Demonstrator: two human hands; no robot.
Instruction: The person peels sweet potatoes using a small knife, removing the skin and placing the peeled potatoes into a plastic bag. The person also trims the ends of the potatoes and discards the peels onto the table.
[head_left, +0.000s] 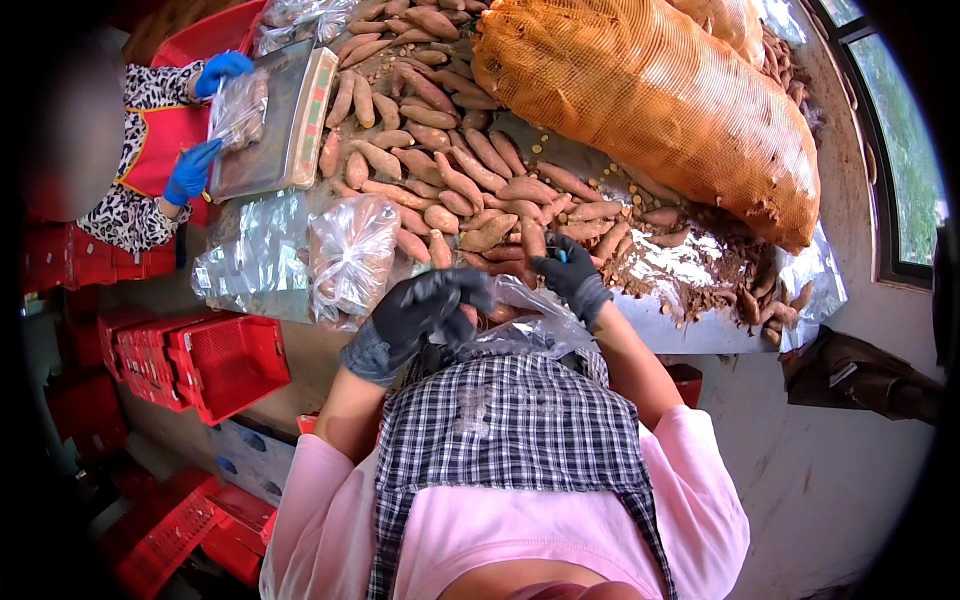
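Note:
A clear plastic bag (536, 322) with some sweet potatoes inside lies at the table edge against the checked apron. My left hand (427, 315), in a black glove and partly blurred, is beside the bag's left part; its hold cannot be made out. Gloved in black too, my right hand (571, 274) has its fingers closed on a small item with a blue part, only partly visible. A sweet potato (533, 240) lies against its fingertips. Many loose sweet potatoes (457, 180) are spread over the metal table beyond both hands. Left of my left hand stands a tied clear bag of sweet potatoes (352, 251).
An orange mesh sack (660, 112) lies across the table's far right. Soil and cut ends surround it. At left, a co-worker's blue-gloved hands (191, 172) hold a filled bag over a scale (300, 120). Flat plastic bags (259, 251) lie nearby. Red crates (225, 367) stand below left.

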